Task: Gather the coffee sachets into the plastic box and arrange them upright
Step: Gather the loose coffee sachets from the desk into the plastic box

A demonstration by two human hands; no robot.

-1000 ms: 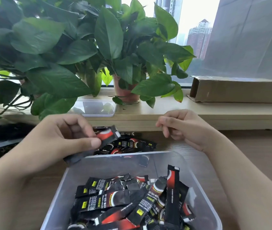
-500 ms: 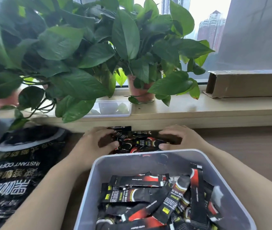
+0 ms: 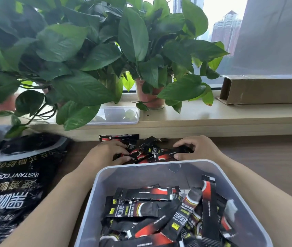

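A translucent plastic box (image 3: 122,171) sits in front of me, holding several black-and-red coffee sachets (image 3: 141,207) lying jumbled, one leaning upright at the right. Behind the box a small pile of loose sachets (image 3: 147,152) lies on the wooden table. My left hand (image 3: 107,152) curls its fingers around the pile's left side. My right hand (image 3: 195,148) pinches a sachet at the pile's right end between thumb and fingers.
A large black instant coffee bag (image 3: 15,177) lies at the left. Potted plants (image 3: 148,97), a clear lid or tray (image 3: 120,114) and a cardboard box (image 3: 266,90) stand on the window ledge behind the pile.
A second ago my left hand held one sachet up and my right hand hung free. Both hands have since dropped onto the pile behind the box and closed in on it.
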